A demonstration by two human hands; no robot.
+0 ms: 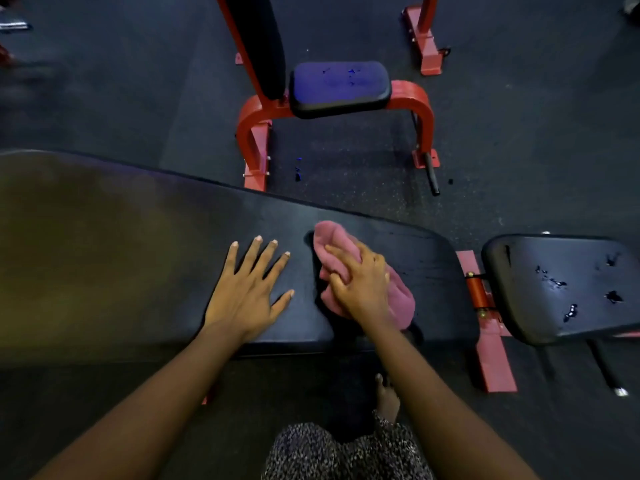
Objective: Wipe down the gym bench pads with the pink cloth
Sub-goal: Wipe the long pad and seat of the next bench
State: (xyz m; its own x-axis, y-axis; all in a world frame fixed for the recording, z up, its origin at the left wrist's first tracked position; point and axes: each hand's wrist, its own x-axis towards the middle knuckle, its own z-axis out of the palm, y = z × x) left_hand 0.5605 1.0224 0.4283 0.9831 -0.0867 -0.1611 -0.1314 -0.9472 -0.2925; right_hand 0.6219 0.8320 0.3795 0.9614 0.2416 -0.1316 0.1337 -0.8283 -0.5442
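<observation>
A long black back pad (138,244) of a gym bench runs across the view from the left. The pink cloth (332,244) lies bunched on its right end. My right hand (360,282) presses down on the cloth with its fingers curled into the fabric. My left hand (249,289) rests flat on the pad just left of the cloth, fingers spread. To the right, past a red hinge, sits the smaller black seat pad (571,292) with torn patches in its cover.
A second bench with a red frame (256,133) and a worn seat (339,86) stands on the dark rubber floor beyond. A red foot bar (491,348) lies under the gap between the pads. My foot (386,396) is below the bench edge.
</observation>
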